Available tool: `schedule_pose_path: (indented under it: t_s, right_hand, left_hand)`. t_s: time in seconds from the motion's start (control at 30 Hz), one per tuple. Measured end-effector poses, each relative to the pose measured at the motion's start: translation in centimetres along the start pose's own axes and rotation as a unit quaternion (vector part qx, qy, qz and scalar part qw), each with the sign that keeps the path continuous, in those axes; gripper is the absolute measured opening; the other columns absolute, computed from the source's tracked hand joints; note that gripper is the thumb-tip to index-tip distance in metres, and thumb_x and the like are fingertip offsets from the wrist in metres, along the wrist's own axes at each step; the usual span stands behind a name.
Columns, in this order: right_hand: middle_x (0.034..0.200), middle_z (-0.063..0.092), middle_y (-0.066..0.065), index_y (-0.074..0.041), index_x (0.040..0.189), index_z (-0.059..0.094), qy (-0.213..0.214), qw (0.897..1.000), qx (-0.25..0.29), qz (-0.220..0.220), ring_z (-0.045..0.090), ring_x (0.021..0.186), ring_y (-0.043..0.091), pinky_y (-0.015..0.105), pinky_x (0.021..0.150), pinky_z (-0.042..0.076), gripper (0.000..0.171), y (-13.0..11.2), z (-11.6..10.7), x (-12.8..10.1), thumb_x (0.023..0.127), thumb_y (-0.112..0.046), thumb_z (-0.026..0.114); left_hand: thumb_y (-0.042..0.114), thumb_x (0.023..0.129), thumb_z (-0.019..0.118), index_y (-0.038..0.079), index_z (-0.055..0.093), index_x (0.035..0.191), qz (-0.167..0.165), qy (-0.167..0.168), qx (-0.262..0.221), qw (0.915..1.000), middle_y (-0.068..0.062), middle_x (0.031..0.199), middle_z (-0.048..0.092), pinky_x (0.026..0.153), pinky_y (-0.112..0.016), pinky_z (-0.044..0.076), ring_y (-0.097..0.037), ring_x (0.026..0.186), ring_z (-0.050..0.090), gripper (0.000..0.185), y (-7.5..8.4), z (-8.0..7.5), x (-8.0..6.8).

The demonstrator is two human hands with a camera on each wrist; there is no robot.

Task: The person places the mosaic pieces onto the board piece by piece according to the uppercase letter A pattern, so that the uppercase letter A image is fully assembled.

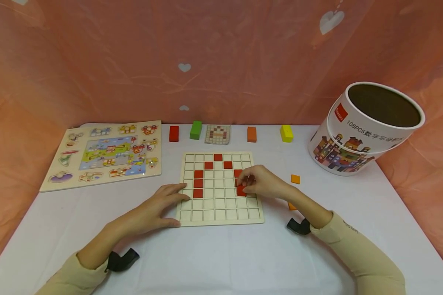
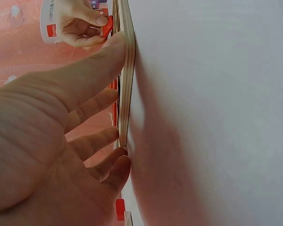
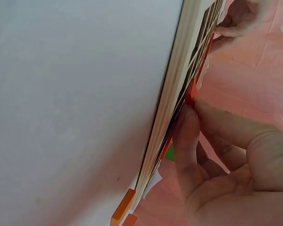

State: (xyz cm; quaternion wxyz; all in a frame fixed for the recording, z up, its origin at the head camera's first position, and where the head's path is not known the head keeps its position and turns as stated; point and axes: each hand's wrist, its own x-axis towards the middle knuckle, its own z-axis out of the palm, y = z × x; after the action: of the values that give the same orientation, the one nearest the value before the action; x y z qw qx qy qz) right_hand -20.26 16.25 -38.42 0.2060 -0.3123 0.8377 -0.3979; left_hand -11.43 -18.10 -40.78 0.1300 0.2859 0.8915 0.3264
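Note:
A wooden grid board (image 1: pixel 221 215) lies in the middle of the white table, with several red tiles set in its cells. My right hand (image 1: pixel 245 184) pinches a red tile (image 1: pixel 241 190) at a cell near the board's right side. The right wrist view shows this hand (image 3: pixel 212 141) with the red tile (image 3: pixel 191 92) against the board (image 3: pixel 174 94). My left hand (image 1: pixel 170 205) rests with straight fingers on the board's left edge and its thumb at the front edge. In the left wrist view these fingers (image 2: pixel 92 106) press the board's rim (image 2: pixel 127 70).
A picture peg puzzle (image 1: pixel 107 153) lies at the left. Behind the board stand a red block (image 1: pixel 174 133), green block (image 1: pixel 196 130), pattern card (image 1: pixel 218 134), orange block (image 1: pixel 252 134) and yellow block (image 1: pixel 286 133). A round tub (image 1: pixel 365 129) tilts at the right. An orange tile (image 1: pixel 295 179) lies beside my right hand.

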Motion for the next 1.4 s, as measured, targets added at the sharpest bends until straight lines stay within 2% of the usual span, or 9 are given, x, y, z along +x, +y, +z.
schedule_pose_path:
  t_s: [0.27,0.43,0.57,0.67,0.77,0.93,1.07,1.23,1.4]
  right_hand:
    - [0.088,0.066,0.004,-0.001,0.093,0.071,0.008,1.0,-0.02,-0.013,0.059,0.078,0.016,0.027,0.071,0.052,0.01,-0.2,0.0,-0.2,0.085,0.005,0.073]
    - [0.092,0.068,0.004,-0.001,0.098,0.073,0.051,0.998,-0.041,-0.016,0.06,0.084,0.018,0.029,0.076,0.052,0.017,0.4,-0.6,-1.1,0.084,0.008,0.071]
    - [0.096,0.069,0.008,0.002,0.102,0.072,0.1,0.994,-0.052,-0.003,0.061,0.088,0.023,0.035,0.079,0.053,0.018,1.5,-2.3,-2.7,0.085,0.007,0.071]
    - [0.102,0.069,0.014,0.005,0.108,0.069,0.118,0.992,-0.053,0.007,0.061,0.093,0.028,0.04,0.083,0.053,0.021,3.0,-4.3,-4.3,0.086,0.006,0.07]
    - [0.108,0.069,0.016,0.005,0.113,0.068,0.113,0.992,-0.047,0.016,0.058,0.098,0.03,0.04,0.087,0.052,0.026,4.7,-6.2,-6.0,0.087,0.006,0.07]
    - [0.112,0.068,0.015,0.002,0.117,0.067,0.087,0.995,-0.033,0.025,0.055,0.102,0.029,0.03,0.089,0.049,0.032,6.9,-7.9,-7.8,0.085,0.004,0.072]
    - [0.112,0.067,0.015,0.003,0.116,0.067,0.075,0.997,-0.028,0.02,0.055,0.099,0.027,0.024,0.085,0.047,0.032,7.7,-8.3,-8.2,0.085,0.004,0.073]
    - [0.106,0.067,0.015,0.006,0.113,0.067,0.072,0.996,-0.036,0.025,0.053,0.093,0.027,0.024,0.08,0.047,0.03,8.0,-8.4,-8.3,0.083,0.009,0.072]
    - [0.103,0.067,0.012,0.004,0.11,0.068,0.065,0.996,-0.043,0.042,0.054,0.093,0.027,0.026,0.081,0.047,0.028,7.8,-8.3,-8.3,0.083,0.009,0.073]
  left_hand:
    - [0.025,0.084,0.081,0.013,0.058,0.135,-0.001,0.0,0.0,1.0,-0.015,0.159,0.029,0.111,-0.06,0.029,-0.038,0.145,0.024,0.057,0.1,-0.1,0.0]
    - [0.025,0.084,0.08,0.013,0.059,0.135,0.0,0.001,-0.003,1.0,-0.015,0.159,0.03,0.111,-0.061,0.028,-0.038,0.145,0.024,0.056,0.2,-0.1,0.0]
    - [0.025,0.084,0.08,0.014,0.059,0.134,0.004,0.003,-0.003,1.0,-0.014,0.159,0.03,0.111,-0.06,0.028,-0.037,0.145,0.024,0.055,0.2,0.0,0.0]
    - [0.025,0.085,0.08,0.014,0.058,0.134,0.005,0.002,-0.003,1.0,-0.014,0.16,0.03,0.111,-0.06,0.028,-0.037,0.145,0.024,0.055,0.2,0.0,0.0]
    - [0.025,0.085,0.08,0.013,0.058,0.134,0.006,0.002,-0.002,1.0,-0.014,0.159,0.03,0.111,-0.061,0.028,-0.037,0.145,0.024,0.055,0.2,0.0,-0.1]
    - [0.026,0.085,0.079,0.014,0.058,0.134,0.005,0.004,0.002,1.0,-0.015,0.159,0.03,0.111,-0.061,0.028,-0.037,0.145,0.024,0.055,0.1,0.0,-0.1]
    - [0.027,0.085,0.079,0.014,0.058,0.135,0.003,0.003,-0.002,1.0,-0.014,0.159,0.03,0.111,-0.061,0.028,-0.037,0.145,0.024,0.055,0.0,0.0,-0.1]
    - [0.028,0.086,0.079,0.014,0.058,0.135,0.003,0.002,-0.006,1.0,-0.014,0.159,0.03,0.11,-0.062,0.028,-0.037,0.145,0.024,0.056,0.1,-0.1,-0.2]
    - [0.028,0.086,0.079,0.014,0.058,0.135,0.004,0.001,-0.006,1.0,-0.014,0.159,0.03,0.11,-0.062,0.029,-0.037,0.145,0.024,0.056,0.1,-0.1,-0.1]
